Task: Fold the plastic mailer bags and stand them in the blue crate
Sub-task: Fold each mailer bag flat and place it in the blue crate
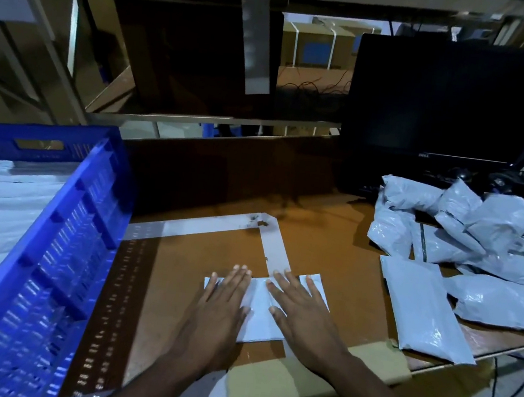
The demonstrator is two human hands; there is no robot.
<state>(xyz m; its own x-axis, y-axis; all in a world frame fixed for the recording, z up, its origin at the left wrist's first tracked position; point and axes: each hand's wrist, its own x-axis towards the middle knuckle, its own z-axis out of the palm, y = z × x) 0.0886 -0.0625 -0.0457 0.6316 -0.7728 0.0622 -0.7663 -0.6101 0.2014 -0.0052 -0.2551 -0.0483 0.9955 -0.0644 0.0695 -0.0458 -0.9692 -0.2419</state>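
With my left hand [220, 304] and right hand [301, 317] spread flat, fingers straight, I press the folded mailer bag [260, 315] onto the table [323, 254]; next, pinch it and stand it in the blue crate [61, 260].

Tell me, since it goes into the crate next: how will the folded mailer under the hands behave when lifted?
The folded mailer is thin glossy plastic, so it is probably light and slippery. Both the left hand and right hand press it flat, which suggests it may spring open once released. The loose mailers lie crumpled, so it will likely sag unless pinched along its fold.
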